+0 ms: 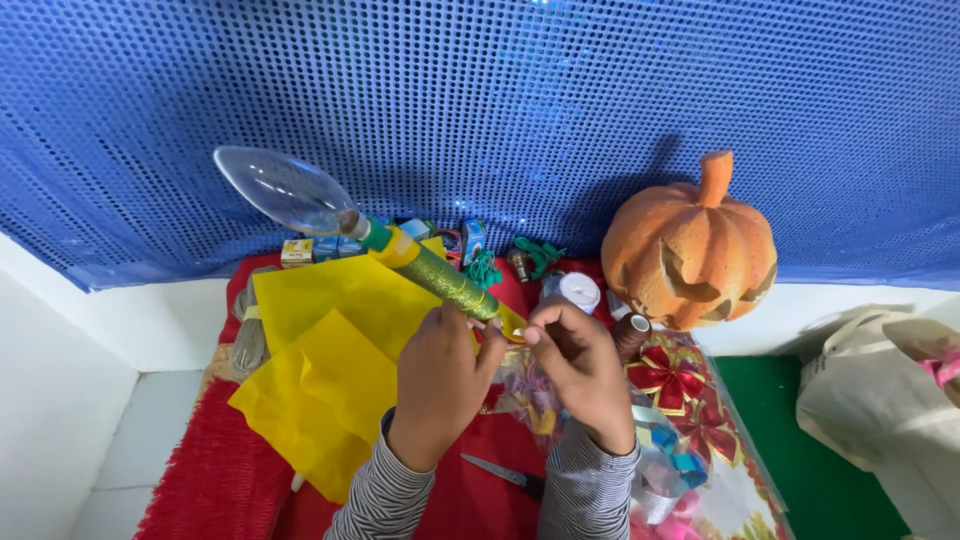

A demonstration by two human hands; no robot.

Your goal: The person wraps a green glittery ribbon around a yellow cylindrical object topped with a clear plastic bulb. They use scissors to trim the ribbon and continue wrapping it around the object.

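- Glittery green wrap covers the stick (445, 277), which rises up and to the left to a clear bulb-shaped top (283, 190) against the blue sequin backdrop (600, 100).
- Left hand (437, 385) is curled closed around the lower end of the stick, gripping it from below.
- Right hand (578, 368) has its fingers pinched together right at the stick's bottom tip, on a yellowish end piece; what it pinches is too small to tell.
- To do this well, I'd say: keep the left grip steady so the bulb doesn't swing, and press the end flat with the fingertips.
- Yellow paper sheets (325, 375) lie on the red surface (220, 470); scissors (505, 474) sit below the wrists, an orange pumpkin (690, 250) to the right.
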